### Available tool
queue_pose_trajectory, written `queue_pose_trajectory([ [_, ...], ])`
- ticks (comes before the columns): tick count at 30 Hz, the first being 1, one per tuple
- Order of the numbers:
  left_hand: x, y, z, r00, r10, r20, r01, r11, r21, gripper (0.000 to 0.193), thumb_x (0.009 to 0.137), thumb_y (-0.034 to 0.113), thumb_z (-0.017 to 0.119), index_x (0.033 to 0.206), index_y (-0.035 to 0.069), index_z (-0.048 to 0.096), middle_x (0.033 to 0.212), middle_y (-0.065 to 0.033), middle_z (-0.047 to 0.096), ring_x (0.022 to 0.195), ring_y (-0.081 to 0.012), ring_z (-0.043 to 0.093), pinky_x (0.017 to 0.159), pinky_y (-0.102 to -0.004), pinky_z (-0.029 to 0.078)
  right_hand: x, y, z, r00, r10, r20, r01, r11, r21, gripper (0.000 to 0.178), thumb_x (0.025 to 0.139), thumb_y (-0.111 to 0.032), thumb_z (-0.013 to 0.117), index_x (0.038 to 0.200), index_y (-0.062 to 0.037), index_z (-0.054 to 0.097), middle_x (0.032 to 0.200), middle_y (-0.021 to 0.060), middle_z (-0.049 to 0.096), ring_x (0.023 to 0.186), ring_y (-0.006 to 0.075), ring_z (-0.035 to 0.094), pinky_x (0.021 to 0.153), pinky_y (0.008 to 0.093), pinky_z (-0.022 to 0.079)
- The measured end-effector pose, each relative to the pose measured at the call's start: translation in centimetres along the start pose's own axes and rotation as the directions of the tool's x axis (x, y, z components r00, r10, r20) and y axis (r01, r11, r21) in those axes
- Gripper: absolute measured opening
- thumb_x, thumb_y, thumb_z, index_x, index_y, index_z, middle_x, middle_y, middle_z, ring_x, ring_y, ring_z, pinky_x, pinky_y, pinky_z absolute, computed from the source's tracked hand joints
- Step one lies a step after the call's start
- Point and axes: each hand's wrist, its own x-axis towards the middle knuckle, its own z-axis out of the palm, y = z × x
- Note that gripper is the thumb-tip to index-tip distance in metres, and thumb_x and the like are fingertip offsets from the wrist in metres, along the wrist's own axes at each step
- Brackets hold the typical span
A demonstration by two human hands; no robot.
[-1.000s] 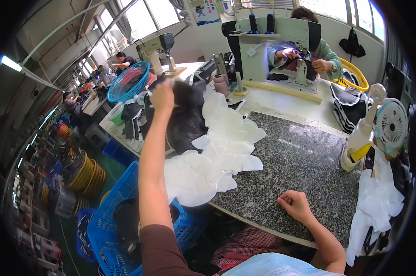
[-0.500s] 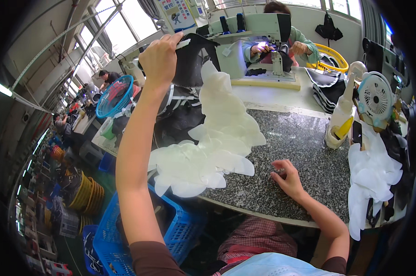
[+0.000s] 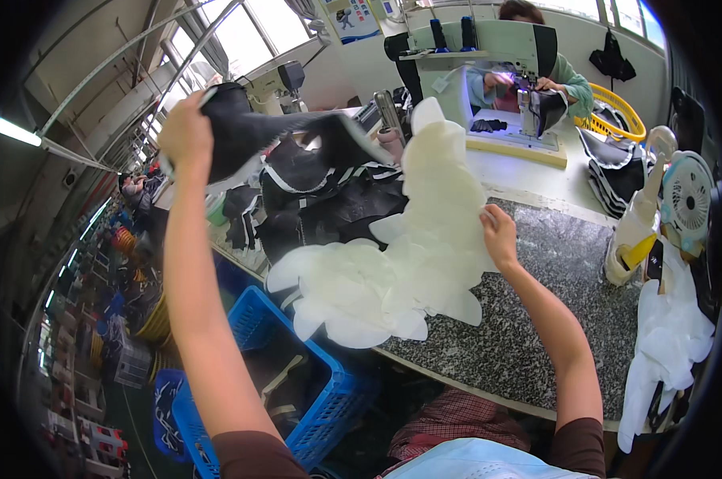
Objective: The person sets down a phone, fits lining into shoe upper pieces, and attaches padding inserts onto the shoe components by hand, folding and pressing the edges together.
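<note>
My left hand [image 3: 187,137] is raised at the far left and closed on a black shoe-upper-like piece [image 3: 253,136] with whitish edges. The piece stretches out to the right above a heap of similar black pieces [image 3: 329,207] with white trim. Many thin, translucent white cut sheets [image 3: 433,207] with rounded ends lie overlapping in a bent pile on the table. At the right edge of this pile is my right hand [image 3: 500,238], its fingers curled together against the sheets. Whatever its fingertips pinch is too small to make out.
A speckled stone tabletop [image 3: 552,319] carries a glue-bottle-like container [image 3: 628,231], a small fan [image 3: 688,199] and more white sheets [image 3: 668,327]. Below left stands a blue plastic basket [image 3: 329,407]. Across the table, a co-worker sews at a sewing machine [image 3: 528,56].
My left hand has swung left with the black piece, which now spreads out sideways. My right hand has risen from the bare stone to the sheets' edge. The view has turned left.
</note>
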Motion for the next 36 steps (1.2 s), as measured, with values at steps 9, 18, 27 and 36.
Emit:
queue_pose_trajectory([
  [9,-2.5,8.5,-5.5,0.900,0.428,-0.085,-0.428,0.826,-0.367,0.041,0.084,0.006,0.059,0.119,0.025,0.071,0.104,-0.0088,0.073,0.096,-0.0314,0.069,0.078,-0.0408,0.055,-1.0,-4.8,0.0,0.940,-0.228,0.253,0.294,0.918,-0.266,0.065,0.097,-0.037,0.061,0.150,-0.0068,0.037,0.149,0.0230,0.039,0.138,0.0387,0.037,0.115,0.0448,0.031],
  [18,-8.8,20.4,-13.5,0.989,0.147,-0.006,-0.026,0.132,-0.991,0.024,0.093,0.016,0.068,0.115,0.005,0.071,0.079,-0.0163,0.071,0.072,-0.0182,0.067,0.070,-0.0325,0.049,-9.9,-10.2,-18.7,0.803,0.343,0.488,-0.582,0.275,0.765,0.092,0.089,-0.076,0.049,0.159,-0.0283,0.014,0.159,0.0213,0.019,0.136,0.0432,0.041,0.108,0.0597,0.039],
  [27,-33.1,30.3,-10.0,0.772,0.550,0.319,0.241,0.212,-0.947,0.022,0.092,0.009,0.069,0.113,0.003,0.071,0.098,-0.0169,0.073,0.094,-0.0302,0.071,0.085,-0.0360,0.053,-22.7,-6.4,-35.9,0.801,0.510,0.313,-0.411,0.089,0.907,0.066,0.098,-0.045,0.054,0.155,-0.0219,0.030,0.146,0.0179,0.043,0.121,0.0382,0.057,0.095,0.0527,0.054],
  [36,-37.9,39.1,-20.7,0.496,0.851,-0.172,-0.106,-0.137,-0.985,0.064,0.089,0.026,0.071,0.148,0.015,0.046,0.155,-0.0142,0.040,0.146,-0.0373,0.032,0.119,-0.0548,0.022,-25.8,-2.9,-36.8,0.867,0.497,0.026,-0.497,0.868,-0.021,0.030,0.092,-0.011,0.064,0.120,-0.0035,0.068,0.102,0.0093,0.069,0.096,0.0179,0.067,0.085,0.0283,0.051],
])
